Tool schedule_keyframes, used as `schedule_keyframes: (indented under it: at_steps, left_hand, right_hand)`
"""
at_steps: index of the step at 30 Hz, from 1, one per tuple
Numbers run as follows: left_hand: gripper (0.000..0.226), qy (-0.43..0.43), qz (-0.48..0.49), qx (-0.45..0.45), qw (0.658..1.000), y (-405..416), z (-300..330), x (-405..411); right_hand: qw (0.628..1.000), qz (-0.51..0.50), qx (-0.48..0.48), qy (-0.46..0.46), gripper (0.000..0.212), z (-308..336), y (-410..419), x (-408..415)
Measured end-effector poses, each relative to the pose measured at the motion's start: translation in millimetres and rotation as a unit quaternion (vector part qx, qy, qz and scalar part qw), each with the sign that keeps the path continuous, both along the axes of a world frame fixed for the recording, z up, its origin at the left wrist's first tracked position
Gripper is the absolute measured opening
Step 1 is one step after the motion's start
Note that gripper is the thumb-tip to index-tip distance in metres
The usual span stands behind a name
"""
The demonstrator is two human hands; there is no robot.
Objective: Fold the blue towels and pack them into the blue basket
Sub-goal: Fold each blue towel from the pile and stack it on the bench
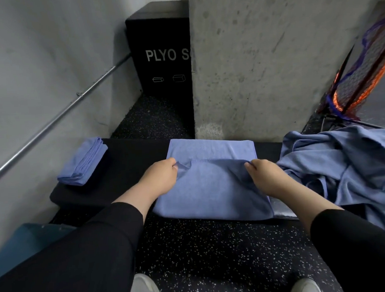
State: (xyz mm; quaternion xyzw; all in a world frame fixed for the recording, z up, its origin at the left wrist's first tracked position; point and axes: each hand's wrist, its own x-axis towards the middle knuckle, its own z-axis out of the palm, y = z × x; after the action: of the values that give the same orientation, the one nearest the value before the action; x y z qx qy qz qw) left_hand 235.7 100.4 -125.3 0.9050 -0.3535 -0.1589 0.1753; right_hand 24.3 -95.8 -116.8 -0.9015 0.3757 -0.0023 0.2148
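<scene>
A blue towel (213, 187) lies half folded on the black padded bench (126, 164) in front of me. My left hand (160, 178) pinches its near edge at the left corner, and my right hand (265, 175) pinches the same edge at the right corner; both hold that edge lifted over the towel's middle. A stack of folded blue towels (83, 162) rests on the bench's left end. A heap of unfolded blue towels (347, 167) lies on the right. The blue basket (26, 241) shows at the lower left, partly behind my left sleeve.
A concrete pillar (272, 65) rises right behind the bench. A black plyo box (160, 48) stands in the back corner beside a grey wall with a metal rail (53, 121). An orange and purple net (360, 72) hangs at the right. My shoes stand on speckled rubber floor (214, 255).
</scene>
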Motion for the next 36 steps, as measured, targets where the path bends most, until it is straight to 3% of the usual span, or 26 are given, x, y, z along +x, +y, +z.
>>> schedule_keyframes:
  at_steps: [3, 7, 10, 12, 14, 16, 18, 19, 22, 25, 28, 31, 36]
  left_hand:
    - [0.031, -0.006, -0.045, 0.056, 0.997, 11.7, 4.1, -2.1]
    - [0.029, 0.048, -0.097, 0.083, 0.991, 33.9, 11.9, -6.8]
    - [0.029, 0.077, -0.108, 0.055, 0.99, 49.2, 19.6, -11.9]
    - [0.026, 0.151, -0.078, -0.031, 0.985, 55.6, 23.3, -9.8]
    - [0.023, 0.256, -0.026, -0.163, 0.953, 58.0, 29.7, -7.8]
    - [0.022, 0.295, 0.033, -0.26, 0.919, 52.5, 35.4, -4.3]
    - [0.025, 0.275, 0.095, -0.318, 0.902, 39.5, 40.0, -2.7]
    - [0.025, 0.254, 0.125, -0.335, 0.899, 30.8, 40.2, -2.2]
    - [0.024, 0.149, 0.163, -0.348, 0.911, 3.4, 35.7, 1.3]
    - [0.023, 0.057, 0.125, -0.276, 0.951, -15.4, 21.9, 3.1]
    - [0.023, 0.018, 0.074, -0.176, 0.981, -23.1, 0.3, 3.5]
    - [0.026, -0.027, 0.04, -0.09, 0.995, -22.3, -15.1, 7.7]
    - [0.025, -0.053, 0.0, -0.037, 0.998, -13.0, -11.0, 11.3]
  right_hand:
    - [0.998, 0.032, 0.01, 0.056, 0.034, 8.3, 9.5, -9.3]
    - [0.992, 0.082, 0.056, 0.082, 0.038, 11.2, 19.3, -27.2]
    - [0.99, 0.118, 0.001, 0.075, 0.039, 11.6, 22.8, -42.2]
    - [0.995, 0.098, 0.008, 0.015, 0.041, 12.0, 17.0, -46.5]
    - [0.987, 0.037, 0.119, -0.104, 0.042, 17.3, 10.6, -46.5]
    - [0.932, -0.044, 0.265, -0.244, 0.046, 23.0, 4.5, -42.4]
    - [0.881, -0.113, 0.329, -0.319, 0.043, 28.7, -1.6, -35.0]
    - [0.874, -0.142, 0.326, -0.332, 0.04, 29.5, -4.9, -29.8]
    - [0.91, -0.17, 0.209, -0.315, 0.039, 23.8, -13.2, -11.2]
    - [0.948, -0.142, 0.135, -0.249, 0.041, 9.0, -15.5, 3.8]
    - [0.981, -0.073, 0.103, -0.149, 0.043, -2.4, -13.1, 12.4]
    - [0.994, -0.041, 0.058, -0.078, 0.043, -5.9, -14.1, 16.9]
    - [1.0, 0.012, 0.017, -0.009, 0.04, 8.2, -3.8, 11.6]
